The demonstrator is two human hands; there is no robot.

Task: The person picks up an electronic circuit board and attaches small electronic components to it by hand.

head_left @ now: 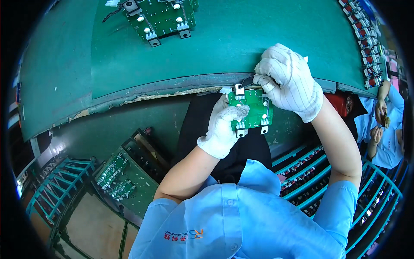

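My left hand (223,129), in a white glove, grips a green circuit board (253,113) by its left side, the thumb lying over its face. The board is in front of the table's near edge, above my lap. Along its rims sit black parts with metal tabs, and a white connector (225,90) is at its upper left corner. My right hand (288,80), also gloved in white, is closed at the board's upper edge. From its fingertips a thin black piece (247,81) reaches toward the upper left tabbed part; its kind is too small to tell.
Another green board (161,19) lies on the green table (215,56) at the far left. Red and white components (366,47) line the table's right end. Several boards (116,177) lie in a tray at lower left. Racks (371,190) stand at right, near a co-worker (384,134).
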